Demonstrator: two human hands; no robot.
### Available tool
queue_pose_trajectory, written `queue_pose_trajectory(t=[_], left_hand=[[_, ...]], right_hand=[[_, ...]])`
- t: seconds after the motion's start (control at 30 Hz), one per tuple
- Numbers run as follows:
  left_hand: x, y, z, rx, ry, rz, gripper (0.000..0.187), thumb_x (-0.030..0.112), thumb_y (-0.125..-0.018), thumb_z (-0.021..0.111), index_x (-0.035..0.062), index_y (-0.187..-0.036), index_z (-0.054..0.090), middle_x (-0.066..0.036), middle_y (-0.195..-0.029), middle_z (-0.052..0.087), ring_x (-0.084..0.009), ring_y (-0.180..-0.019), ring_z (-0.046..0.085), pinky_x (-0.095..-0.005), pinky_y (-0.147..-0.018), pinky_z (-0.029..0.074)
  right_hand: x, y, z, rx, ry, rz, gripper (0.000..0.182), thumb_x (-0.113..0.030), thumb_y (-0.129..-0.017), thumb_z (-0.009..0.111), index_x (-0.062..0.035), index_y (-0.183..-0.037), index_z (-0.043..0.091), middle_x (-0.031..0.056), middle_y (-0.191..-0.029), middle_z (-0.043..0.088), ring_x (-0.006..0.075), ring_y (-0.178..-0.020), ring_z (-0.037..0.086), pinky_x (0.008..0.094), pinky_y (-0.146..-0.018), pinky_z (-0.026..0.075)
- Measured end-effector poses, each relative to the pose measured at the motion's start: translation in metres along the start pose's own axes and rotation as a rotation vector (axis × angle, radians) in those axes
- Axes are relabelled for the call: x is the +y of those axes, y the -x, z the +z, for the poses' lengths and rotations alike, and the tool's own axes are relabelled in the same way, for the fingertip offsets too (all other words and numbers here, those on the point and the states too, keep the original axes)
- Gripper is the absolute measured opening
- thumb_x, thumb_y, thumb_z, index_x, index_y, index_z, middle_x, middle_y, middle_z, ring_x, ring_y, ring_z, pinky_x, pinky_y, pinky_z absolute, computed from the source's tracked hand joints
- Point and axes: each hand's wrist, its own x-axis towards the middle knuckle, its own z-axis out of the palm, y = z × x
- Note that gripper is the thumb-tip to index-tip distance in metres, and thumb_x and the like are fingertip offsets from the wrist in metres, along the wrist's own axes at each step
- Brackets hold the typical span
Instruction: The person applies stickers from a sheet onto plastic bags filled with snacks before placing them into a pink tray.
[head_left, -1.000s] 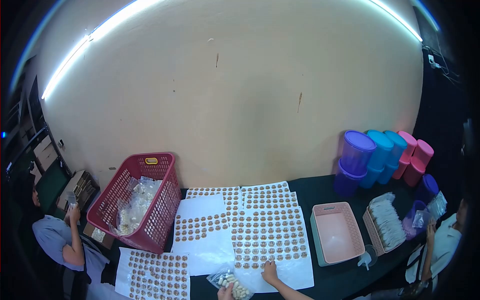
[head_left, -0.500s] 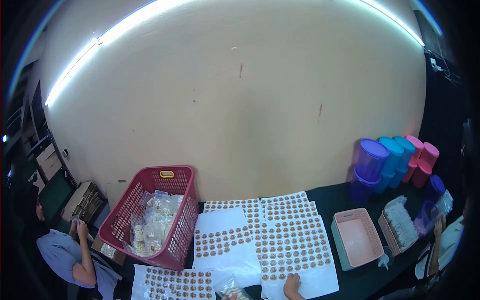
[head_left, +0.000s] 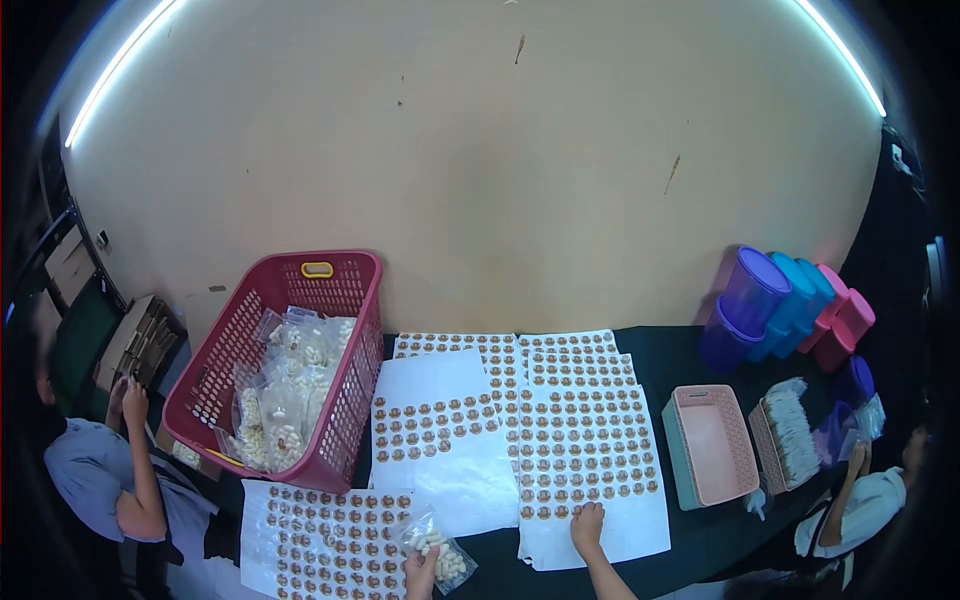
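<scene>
My left hand [head_left: 421, 574] grips a clear plastic bag [head_left: 440, 552] of whitish pieces, thumb on top, at the bottom centre over a sticker sheet [head_left: 330, 540]. My right hand [head_left: 588, 528] has its fingers bent together on the lowest row of round brown stickers of the right-hand sheet [head_left: 590, 450]; anything between the fingertips is too small to make out. Between the hands lies another sheet [head_left: 450, 495], its lower part without stickers. More sticker sheets lie partly covered behind these.
A maroon basket [head_left: 345, 420] of filled bags stands left. To the right are a pink basket [head_left: 712, 440], a basket of clear packets [head_left: 790, 435], and purple, blue and pink containers [head_left: 755, 290]. A person [head_left: 110, 480] is at far left, another [head_left: 862, 505] at far right.
The view has tilted down, showing more of both my hands and the bag. My right hand's fingers have drawn together at the sheet's lowest sticker row.
</scene>
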Motion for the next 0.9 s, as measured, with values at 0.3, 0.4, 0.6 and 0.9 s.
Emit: queue_pose_trajectory(t=[0.3,0.4,0.6,0.9], left_hand=[[0.016,0.029,0.050,-0.038,0.198,0.041,0.024,0.011,-0.086,0.050,-0.0035,-0.105,0.048,-0.009,-0.092,0.059,-0.0140,-0.078,0.059,-0.0246,-0.068,0.049],[0.011,0.040,0.061,-0.017,0.171,-0.015,0.024,0.011,-0.086,0.050,-0.0025,-0.104,0.048,-0.009,-0.095,0.058,-0.0151,-0.082,0.058,-0.0264,-0.071,0.048],[0.010,0.061,0.096,-0.043,-0.029,-0.017,0.027,0.020,-0.085,0.052,-0.0014,-0.101,0.053,-0.002,-0.078,0.056,-0.0094,-0.065,0.051,-0.0213,-0.055,0.041],[-0.006,0.071,0.151,0.047,0.275,-0.062,0.010,0.015,-0.086,0.049,0.0058,-0.083,0.050,-0.001,-0.059,0.048,-0.0092,-0.048,0.046,-0.0217,-0.043,0.037]], right_hand=[[0.012,-0.015,-0.010,-0.049,0.061,-0.169,0.013,-0.008,-0.072,0.059,0.0020,-0.078,0.053,0.0183,-0.088,0.049,0.0332,-0.085,0.047,0.0423,-0.076,0.039],[0.023,-0.018,-0.004,-0.031,-0.057,-0.290,0.016,-0.009,-0.067,0.061,0.0029,-0.075,0.053,0.0184,-0.089,0.049,0.0330,-0.085,0.047,0.0408,-0.077,0.040],[0.037,-0.032,0.009,-0.045,-0.131,-0.287,0.017,-0.010,-0.066,0.062,0.0027,-0.072,0.053,0.0167,-0.077,0.051,0.0313,-0.074,0.051,0.0385,-0.069,0.043],[0.052,-0.048,-0.002,-0.255,-0.174,-0.407,0.028,-0.020,-0.064,0.068,0.0017,-0.072,0.053,0.0186,-0.077,0.053,0.0315,-0.074,0.052,0.0374,-0.065,0.043]])
